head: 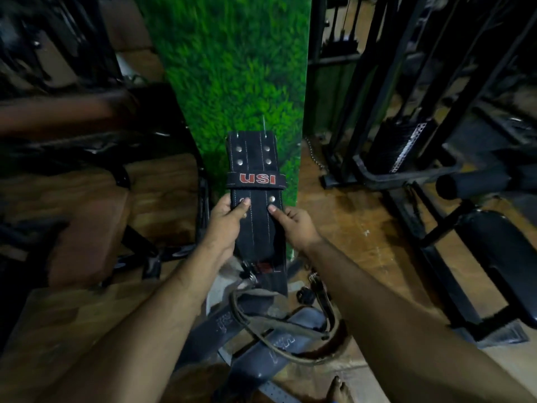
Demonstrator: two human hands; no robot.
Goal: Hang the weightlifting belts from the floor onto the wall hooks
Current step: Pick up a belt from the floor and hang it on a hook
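A black weightlifting belt (pixel 255 228) with a red "USI" label and metal rivets stands upright against the green grass-patterned pillar (pixel 232 68). My left hand (pixel 225 225) grips its left edge, thumb on the front. My right hand (pixel 296 225) grips its right edge the same way. A thin metal hook (pixel 263 123) sticks out of the pillar just above the belt's top. On the floor below lie more belts: grey ones (pixel 261 353) and a brown leather one (pixel 331 324).
A bench with brown padding (pixel 87 228) stands to the left. Black gym machine frames (pixel 406 141) and a padded seat (pixel 499 257) fill the right. A chain (pixel 315 155) hangs beside the pillar. A bare foot (pixel 340 391) shows at the bottom on the wooden floor.
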